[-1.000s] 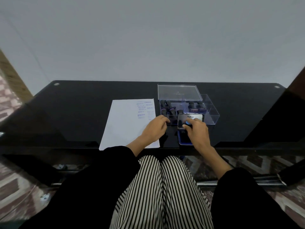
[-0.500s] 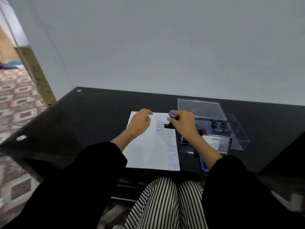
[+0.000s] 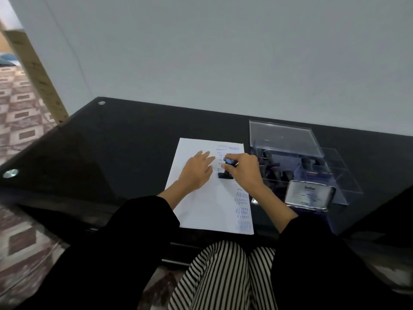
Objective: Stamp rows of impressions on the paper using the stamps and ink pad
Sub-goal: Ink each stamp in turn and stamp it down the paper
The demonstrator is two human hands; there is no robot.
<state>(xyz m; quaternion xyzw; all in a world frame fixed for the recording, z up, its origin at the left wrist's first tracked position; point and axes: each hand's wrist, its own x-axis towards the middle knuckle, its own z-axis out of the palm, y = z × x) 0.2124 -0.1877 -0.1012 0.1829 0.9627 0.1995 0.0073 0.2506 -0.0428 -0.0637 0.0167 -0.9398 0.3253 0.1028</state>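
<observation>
Head view: stamp (image 3: 226,173) upright on paper (image 3: 201,204).

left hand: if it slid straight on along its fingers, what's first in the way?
Likely nothing on the paper but blue stamp impressions ahead of the left hand; past the sheet's far edge, bare black table.

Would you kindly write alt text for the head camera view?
A right hand presses a stamp onto white paper while the left hand lies flat on the sheet. A clear box of stamps and an open ink pad sit to the right on a black table.
</observation>
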